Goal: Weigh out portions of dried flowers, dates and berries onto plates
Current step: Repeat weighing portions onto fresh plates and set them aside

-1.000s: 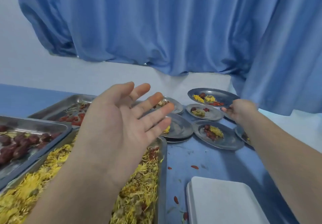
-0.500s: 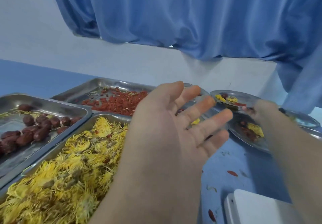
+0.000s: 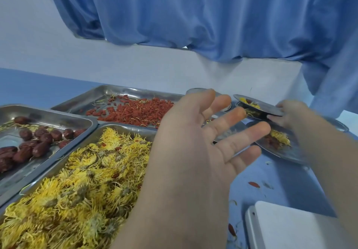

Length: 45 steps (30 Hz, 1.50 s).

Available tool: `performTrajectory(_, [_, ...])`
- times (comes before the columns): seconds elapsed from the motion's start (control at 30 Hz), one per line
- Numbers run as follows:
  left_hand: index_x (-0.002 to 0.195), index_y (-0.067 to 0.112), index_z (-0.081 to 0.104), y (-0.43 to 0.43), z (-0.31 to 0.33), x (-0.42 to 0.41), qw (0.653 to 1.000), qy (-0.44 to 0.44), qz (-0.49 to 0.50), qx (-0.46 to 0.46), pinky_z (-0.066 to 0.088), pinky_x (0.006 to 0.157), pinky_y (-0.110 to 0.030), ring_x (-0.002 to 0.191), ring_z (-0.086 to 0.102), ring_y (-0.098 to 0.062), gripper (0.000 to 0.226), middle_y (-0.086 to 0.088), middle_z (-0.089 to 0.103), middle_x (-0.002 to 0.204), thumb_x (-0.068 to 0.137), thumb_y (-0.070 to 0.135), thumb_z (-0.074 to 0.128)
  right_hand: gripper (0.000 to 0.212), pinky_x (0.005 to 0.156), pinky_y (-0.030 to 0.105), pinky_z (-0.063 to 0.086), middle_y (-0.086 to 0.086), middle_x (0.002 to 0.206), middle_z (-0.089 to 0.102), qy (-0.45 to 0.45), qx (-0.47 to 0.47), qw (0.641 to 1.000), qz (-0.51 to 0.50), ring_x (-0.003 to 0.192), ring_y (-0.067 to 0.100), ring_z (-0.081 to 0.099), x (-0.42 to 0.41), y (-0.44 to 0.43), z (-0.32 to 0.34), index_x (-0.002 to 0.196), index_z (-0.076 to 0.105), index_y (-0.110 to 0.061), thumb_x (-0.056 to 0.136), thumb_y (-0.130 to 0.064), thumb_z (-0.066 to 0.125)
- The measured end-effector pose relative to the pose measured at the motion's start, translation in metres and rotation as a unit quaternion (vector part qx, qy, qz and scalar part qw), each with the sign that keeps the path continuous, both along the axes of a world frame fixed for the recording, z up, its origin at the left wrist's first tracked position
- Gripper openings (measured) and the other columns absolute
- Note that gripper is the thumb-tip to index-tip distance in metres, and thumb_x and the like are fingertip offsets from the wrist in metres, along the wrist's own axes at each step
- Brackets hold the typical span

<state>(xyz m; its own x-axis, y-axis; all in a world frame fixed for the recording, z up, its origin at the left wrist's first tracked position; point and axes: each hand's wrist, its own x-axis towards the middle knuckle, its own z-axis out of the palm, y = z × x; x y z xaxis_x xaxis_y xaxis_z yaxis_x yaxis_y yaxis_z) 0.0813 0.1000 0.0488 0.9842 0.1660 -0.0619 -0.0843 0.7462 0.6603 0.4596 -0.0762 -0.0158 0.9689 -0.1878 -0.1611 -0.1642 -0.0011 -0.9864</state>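
Observation:
My left hand (image 3: 201,144) is raised over the table with fingers spread and holds nothing. Beyond it my right hand (image 3: 288,116) pinches the rim of a small steel plate (image 3: 257,105) that carries yellow flowers and something red, lifted and tilted above other filled plates (image 3: 286,148). Three steel trays lie at the left: dried yellow flowers (image 3: 77,181) nearest, red berries (image 3: 135,111) behind, dark dates (image 3: 33,144) at the far left.
A white scale (image 3: 286,227) sits at the bottom right on the blue table (image 3: 271,186), with loose berries and petals scattered near it. A white wall and blue curtain (image 3: 213,16) close off the back. More plates are partly hidden behind my hands.
The view has swung left and down, showing the trays more fully. My right hand has lifted and tilted the plate with flowers. My left hand stays raised and spread.

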Motion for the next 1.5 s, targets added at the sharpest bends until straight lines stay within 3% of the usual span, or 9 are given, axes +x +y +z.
performTrajectory(0.1, [0.089,0.013,0.070,-0.002,0.001,-0.001,1.000,0.008,-0.004,0.004,0.054,0.069,-0.038,0.069,0.074,-0.034,0.025,-0.009,0.077,0.088,0.081,0.033,0.057,0.048,0.075,0.043,0.054,0.015,0.135,0.039,0.029,0.014,0.999,0.020,0.112,0.036,0.055,-0.020,-0.001,0.020,0.141,0.033,-0.004,0.094,-0.005,0.047])
performTrajectory(0.3, [0.094,0.016,0.069,-0.015,0.013,-0.009,0.999,-0.007,-0.043,0.021,0.053,0.067,-0.036,0.073,0.075,-0.031,0.022,-0.007,0.077,0.094,0.086,0.031,0.055,0.032,0.051,0.035,0.052,0.021,0.122,0.050,0.028,-0.043,0.993,0.108,0.073,0.030,0.062,-0.090,-0.011,0.051,0.126,0.045,-0.001,0.096,-0.008,0.049])
performTrajectory(0.5, [0.088,0.016,0.064,-0.043,0.019,-0.029,0.995,-0.029,-0.065,0.075,0.054,0.066,-0.032,0.077,0.075,-0.026,0.013,-0.004,0.073,0.090,0.086,0.025,0.054,0.044,0.094,0.041,0.051,0.028,0.130,0.054,0.012,0.032,0.978,0.206,0.112,0.038,0.061,-0.189,-0.042,0.077,0.137,0.037,0.004,0.096,-0.009,0.048])
performTrajectory(0.8, [0.090,0.018,0.067,-0.088,0.007,-0.049,0.979,-0.024,-0.102,0.174,0.045,0.063,-0.029,0.067,0.064,-0.020,0.012,-0.003,0.066,0.084,0.088,0.022,0.056,0.022,0.068,0.034,0.060,0.020,0.103,0.068,-0.021,0.046,0.977,0.207,0.089,0.034,0.071,-0.342,-0.130,0.054,0.111,0.062,-0.003,0.090,-0.009,0.058])
performTrajectory(1.0, [0.091,0.018,0.068,-0.079,-0.010,-0.054,0.972,-0.033,-0.095,0.211,0.048,0.056,-0.027,0.065,0.065,-0.020,0.026,-0.005,0.070,0.085,0.067,0.027,0.064,0.010,0.067,0.013,0.050,0.003,0.079,0.070,-0.128,-0.175,0.975,0.048,0.069,0.011,0.065,-0.374,-0.185,0.005,0.084,0.068,-0.016,0.087,-0.008,0.064])
performTrajectory(1.13, [0.102,0.017,0.068,-0.065,-0.035,-0.059,0.972,0.019,-0.060,0.227,0.047,0.063,-0.033,0.064,0.067,-0.020,0.040,-0.004,0.071,0.084,0.064,0.030,0.064,0.014,0.078,0.020,0.044,-0.011,0.094,0.068,-0.135,-0.512,0.845,0.072,0.087,0.008,0.062,-0.380,-0.201,-0.012,0.101,0.065,-0.027,0.088,-0.030,0.063])
performTrajectory(1.23, [0.101,0.018,0.067,-0.059,-0.050,-0.063,0.971,0.049,-0.032,0.230,0.045,0.064,-0.035,0.062,0.067,-0.019,0.027,-0.004,0.070,0.081,0.076,0.027,0.062,0.007,0.071,0.023,0.047,-0.016,0.084,0.065,-0.127,-0.549,0.816,0.131,0.082,0.006,0.060,-0.392,-0.205,-0.004,0.089,0.059,-0.034,0.085,-0.039,0.061])
performTrajectory(1.33, [0.101,0.017,0.068,-0.059,-0.059,-0.064,0.970,0.072,-0.012,0.232,0.044,0.063,-0.035,0.058,0.067,-0.019,0.019,-0.004,0.071,0.079,0.090,0.025,0.055,0.011,0.062,0.024,0.045,-0.009,0.072,0.060,-0.127,-0.604,0.772,0.155,0.070,0.009,0.055,-0.399,-0.204,-0.002,0.077,0.052,-0.031,0.079,-0.020,0.055])
performTrajectory(1.5, [0.103,0.015,0.067,-0.061,-0.062,-0.066,0.972,0.063,-0.015,0.224,0.044,0.062,-0.037,0.058,0.067,-0.021,0.023,-0.006,0.072,0.079,0.086,0.025,0.056,0.014,0.066,0.035,0.053,-0.006,0.073,0.064,-0.138,-0.613,0.771,0.105,0.074,0.018,0.059,-0.401,-0.200,0.000,0.080,0.056,-0.023,0.075,-0.011,0.053])
